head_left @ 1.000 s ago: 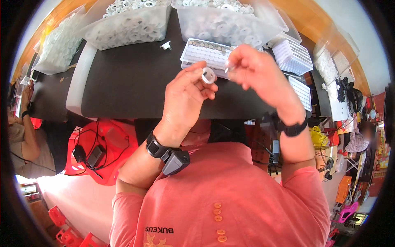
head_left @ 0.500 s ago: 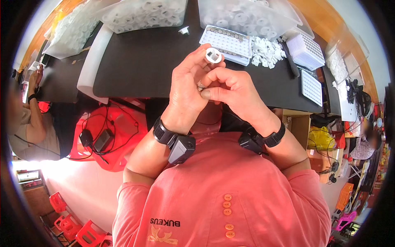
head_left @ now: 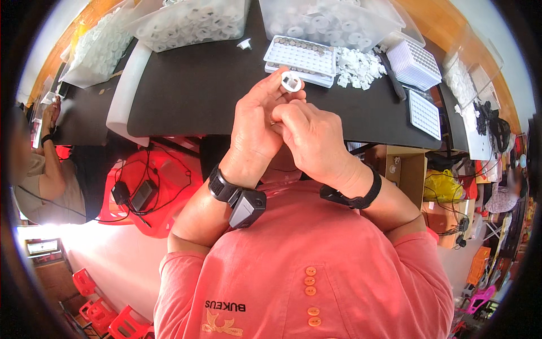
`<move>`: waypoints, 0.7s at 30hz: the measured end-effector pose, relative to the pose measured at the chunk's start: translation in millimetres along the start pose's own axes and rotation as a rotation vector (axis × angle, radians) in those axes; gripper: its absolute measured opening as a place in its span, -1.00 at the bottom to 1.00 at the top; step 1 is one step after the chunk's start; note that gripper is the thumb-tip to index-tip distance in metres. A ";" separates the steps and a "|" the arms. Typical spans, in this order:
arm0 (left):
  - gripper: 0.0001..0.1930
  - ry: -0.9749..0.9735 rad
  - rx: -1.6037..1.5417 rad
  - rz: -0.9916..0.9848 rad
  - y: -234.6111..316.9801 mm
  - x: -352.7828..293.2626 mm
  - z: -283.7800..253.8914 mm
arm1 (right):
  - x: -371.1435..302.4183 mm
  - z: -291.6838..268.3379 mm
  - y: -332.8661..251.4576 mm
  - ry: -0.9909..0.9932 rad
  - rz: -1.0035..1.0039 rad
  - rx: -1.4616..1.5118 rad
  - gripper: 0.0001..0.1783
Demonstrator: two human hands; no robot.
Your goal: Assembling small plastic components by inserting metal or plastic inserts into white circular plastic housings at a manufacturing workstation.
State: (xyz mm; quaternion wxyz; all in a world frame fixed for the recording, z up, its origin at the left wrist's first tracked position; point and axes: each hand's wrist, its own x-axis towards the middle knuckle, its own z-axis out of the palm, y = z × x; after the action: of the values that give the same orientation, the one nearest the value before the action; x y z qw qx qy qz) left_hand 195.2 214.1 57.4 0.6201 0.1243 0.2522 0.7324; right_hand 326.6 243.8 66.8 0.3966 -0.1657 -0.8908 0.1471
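Note:
Above the near edge of the table, my left hand (head_left: pixel 254 121) holds a small round white plastic part (head_left: pixel 291 82) between thumb and fingertips. The part's face is turned up and shows a dark and silvery cut-out. My right hand (head_left: pixel 316 135) is closed, its fingers pressed together against the left palm and fingers just below the part. Whatever its fingertips grip is hidden. A white gridded tray (head_left: pixel 294 56) with rows of silver button cells lies just beyond my hands, on top of another tray. Beside it is a heap of small white plastic pieces (head_left: pixel 360 68).
Clear bins (head_left: pixel 195 25) of round white parts stand along the table's (head_left: pixel 186 90) far side. To the right are stacked white trays (head_left: pixel 415 65), a dark-handled tool (head_left: pixel 395 79) and a single tray (head_left: pixel 424 114). A red stool (head_left: pixel 152 192) carries cables. Another person (head_left: pixel 45 175) sits at far left.
My right hand has turned over and its fingers have curled in against the left palm, hiding the small silvery thing glimpsed there before. The white part has dropped slightly.

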 end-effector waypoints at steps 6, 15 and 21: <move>-0.66 -0.183 0.030 -0.004 -3.9 2.9 -16.1 | 12.4 -15.7 26.9 0.215 0.010 -0.240 -0.82; -0.67 -0.154 0.076 0.032 -4.8 -0.2 -16.7 | 12.9 -11.8 35.2 0.172 -0.005 -0.120 -0.87; -0.71 -0.088 0.149 0.060 -3.1 -2.4 -18.6 | 14.6 -19.3 33.4 0.047 0.334 0.377 -0.97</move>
State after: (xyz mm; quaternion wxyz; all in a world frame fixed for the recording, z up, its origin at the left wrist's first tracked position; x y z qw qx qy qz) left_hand 189.0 208.1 40.4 0.5976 0.2096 0.2746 0.7236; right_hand 338.0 282.5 75.7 0.4113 -0.2372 -0.7983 0.3704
